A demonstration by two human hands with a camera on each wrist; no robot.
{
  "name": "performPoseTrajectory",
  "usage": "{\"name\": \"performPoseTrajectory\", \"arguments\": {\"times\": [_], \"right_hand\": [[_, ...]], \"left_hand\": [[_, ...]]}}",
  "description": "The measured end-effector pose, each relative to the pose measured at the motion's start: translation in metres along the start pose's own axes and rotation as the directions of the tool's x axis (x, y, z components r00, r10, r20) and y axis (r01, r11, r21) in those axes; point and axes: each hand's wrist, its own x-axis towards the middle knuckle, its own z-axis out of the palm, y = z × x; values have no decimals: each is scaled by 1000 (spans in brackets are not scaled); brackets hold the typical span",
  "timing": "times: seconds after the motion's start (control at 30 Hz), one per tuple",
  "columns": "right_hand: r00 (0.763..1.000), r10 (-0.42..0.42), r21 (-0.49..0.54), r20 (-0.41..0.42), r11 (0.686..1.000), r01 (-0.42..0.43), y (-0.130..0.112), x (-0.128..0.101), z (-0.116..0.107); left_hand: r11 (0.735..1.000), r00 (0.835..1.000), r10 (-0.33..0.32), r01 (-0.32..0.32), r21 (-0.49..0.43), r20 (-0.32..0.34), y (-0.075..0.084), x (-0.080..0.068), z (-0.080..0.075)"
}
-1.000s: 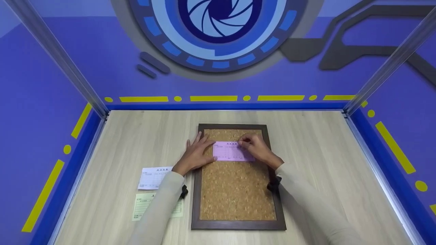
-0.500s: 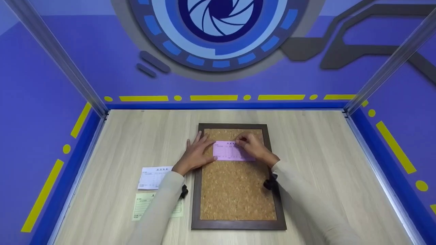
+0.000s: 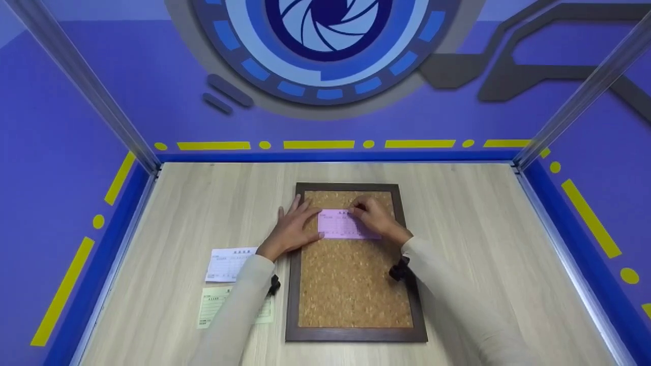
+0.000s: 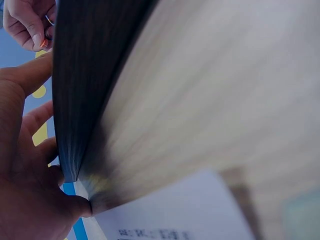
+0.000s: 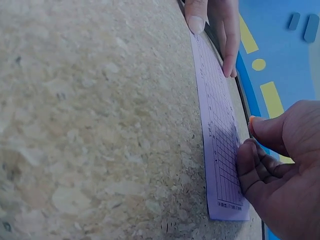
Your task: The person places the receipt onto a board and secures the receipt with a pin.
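A pink printed slip lies across the upper part of a cork board with a dark frame. My left hand is spread over the board's left side, thumb and forefinger resting at the slip's left edge. In the right wrist view, the left thumb is right at the slip's far end. My right hand is over the slip's top edge, right of its middle. Thumb and forefinger pinch a small orange push pin, mostly hidden by the fingers. The other fingers curl over the paper.
Left of the board, a white printed slip and a pale green one lie on the wooden table, partly covered by the left sleeve. Blue walls with yellow marks enclose the table at the back and sides.
My right hand has shifted a little to the left along the pink slip's top edge. The left hand and the slip stay where they were.
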Motion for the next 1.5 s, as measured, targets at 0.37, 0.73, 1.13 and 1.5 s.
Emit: {"name": "performPoseTrajectory", "arguments": {"times": [0.37,0.73,1.13,1.5], "right_hand": [[999,-44,-19,19,999,44,1,10,0],[998,-24,-80,52,996,28,-5,12,1],[999,-14,-121,36,992,19,-4,13,4],[998,-19,-128,59,991,27,-5,14,3]], "left_hand": [[1000,1000,-5,5,10,-9,-2,2,0],[1000,1000,15,-15,-10,-11,-1,0,-2],[1000,1000,13,-14,-28,-20,-2,1,1],[999,1000,17,-18,-31,-17,-1,0,0]]}}
